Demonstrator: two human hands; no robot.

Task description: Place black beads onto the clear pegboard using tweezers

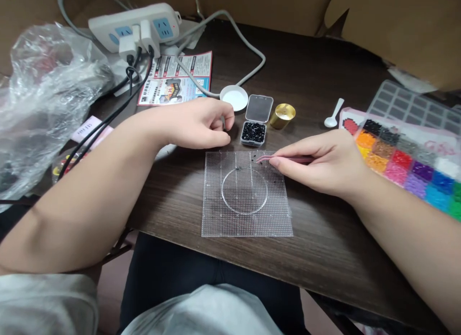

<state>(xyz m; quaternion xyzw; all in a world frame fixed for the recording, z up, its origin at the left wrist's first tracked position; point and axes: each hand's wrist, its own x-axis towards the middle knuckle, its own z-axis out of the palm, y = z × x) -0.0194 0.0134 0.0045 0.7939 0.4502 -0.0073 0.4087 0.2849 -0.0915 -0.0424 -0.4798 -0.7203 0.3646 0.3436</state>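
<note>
My right hand (320, 164) pinches a pair of pink tweezers (295, 158). Their tips are over the upper right part of a clear pegboard (212, 219), close to a few loose black beads (254, 157). A pale ring outline (222, 193) shows on the board, with a small dark bit at its top. Left of the bead box, my left hand (201, 123) rests with fingers loosely curled, thumb and index finger apart, and nothing visible in it. Black beads (253, 132) fill a small clear box whose lid (259, 108) is flipped back.
Behind the board stand a gold cup (283, 116) and a white round dish (234, 98). A white spoon (333, 114) lies near a multicoloured bead tray (403, 159) on the right. At left are a power strip (133, 25), cables, a leaflet (175, 80) and crumpled plastic (46, 85).
</note>
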